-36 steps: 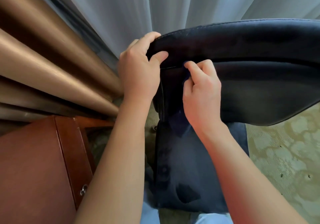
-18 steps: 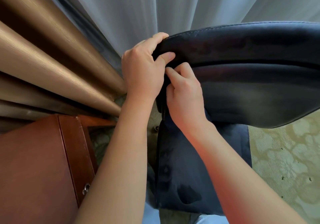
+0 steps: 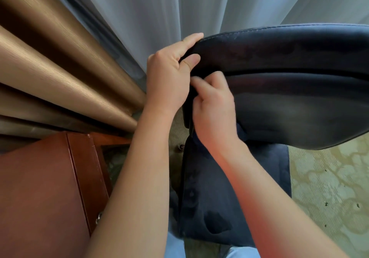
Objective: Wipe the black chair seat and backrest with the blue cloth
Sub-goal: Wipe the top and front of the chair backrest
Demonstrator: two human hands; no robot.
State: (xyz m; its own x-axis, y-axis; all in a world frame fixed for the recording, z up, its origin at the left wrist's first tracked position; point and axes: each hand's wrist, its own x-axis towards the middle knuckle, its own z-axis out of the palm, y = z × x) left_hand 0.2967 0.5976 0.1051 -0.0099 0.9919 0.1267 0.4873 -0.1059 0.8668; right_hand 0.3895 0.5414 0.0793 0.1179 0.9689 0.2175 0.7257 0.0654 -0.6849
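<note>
The black chair's backrest curves across the right half of the head view, with the seat below it showing dark damp patches. My left hand grips the backrest's top left corner, fingers over the rim and thumb on the front. My right hand is curled against the backrest's left edge just below. A dark blue scrap of the cloth shows under its palm; most of the cloth is hidden by the hand.
A red-brown wooden cabinet stands at lower left, close to the seat. Bronze curtains and sheer white curtains hang behind the chair. Patterned green carpet lies to the right. My light blue trouser legs show at the bottom edge.
My right hand has slid left along the backrest until it sits against its left edge, right beside my left hand. My left hand keeps its grip on the corner.
</note>
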